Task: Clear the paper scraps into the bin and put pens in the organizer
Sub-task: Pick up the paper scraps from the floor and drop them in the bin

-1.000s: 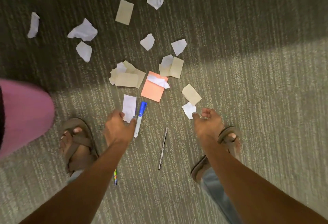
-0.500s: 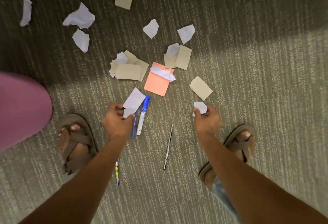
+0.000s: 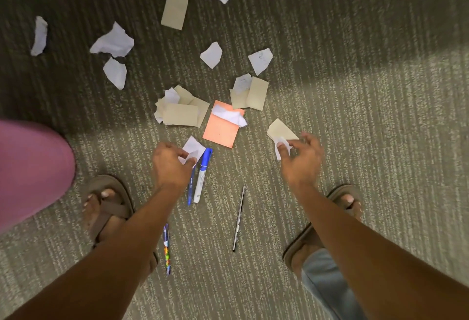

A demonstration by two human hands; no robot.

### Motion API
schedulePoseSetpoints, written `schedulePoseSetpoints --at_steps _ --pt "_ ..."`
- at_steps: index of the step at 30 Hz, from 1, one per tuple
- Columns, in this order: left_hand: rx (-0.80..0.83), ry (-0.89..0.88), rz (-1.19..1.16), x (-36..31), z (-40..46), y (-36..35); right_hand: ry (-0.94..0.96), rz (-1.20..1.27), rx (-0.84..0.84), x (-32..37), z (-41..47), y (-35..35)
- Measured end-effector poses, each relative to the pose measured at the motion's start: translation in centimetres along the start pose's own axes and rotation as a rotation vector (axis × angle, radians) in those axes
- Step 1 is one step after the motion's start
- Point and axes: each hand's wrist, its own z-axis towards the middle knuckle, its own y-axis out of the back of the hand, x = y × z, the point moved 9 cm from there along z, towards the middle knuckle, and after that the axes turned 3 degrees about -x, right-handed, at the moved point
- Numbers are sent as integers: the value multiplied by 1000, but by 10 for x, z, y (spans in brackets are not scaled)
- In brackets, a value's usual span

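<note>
My left hand [image 3: 170,165] pinches a white paper scrap [image 3: 193,148] just above the carpet. My right hand [image 3: 302,160] holds a small white scrap [image 3: 281,144], with a tan scrap [image 3: 280,129] right beside its fingers. A blue-capped white marker [image 3: 201,176] and a thin blue pen [image 3: 190,185] lie side by side next to my left hand. A dark slim pen [image 3: 239,218] lies between my arms, and a patterned pen [image 3: 166,248] lies under my left forearm. An orange note [image 3: 222,128] and several white and tan scraps are scattered farther out.
A pink rounded object [image 3: 30,172] sits at the left edge. My sandalled feet [image 3: 107,208] [image 3: 347,200] stand on the striped carpet [image 3: 380,142] on either side of the pens. No bin or organizer is in view.
Both hands have lifted a white scrap off the carpet. The right hand has moved up toward the tan scrap. The thin blue pen under the left scrap has come into sight.
</note>
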Motion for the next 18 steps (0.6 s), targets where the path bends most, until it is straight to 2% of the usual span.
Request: schedulePoseSetpoints --at_steps 4,8,13,18 --pt "-53 -59 115 -6 1 -9 56 -110 -8 9 15 -13" --pt "-37 -28 81 -8 -4 -18 29 -118 -33 6 17 -14" --pt "18 75 -276 0 -6 -12 -72 192 -49 1 10 -6" --pt "50 -52 -209 -11 9 8 -173 530 -43 12 -7 -6"
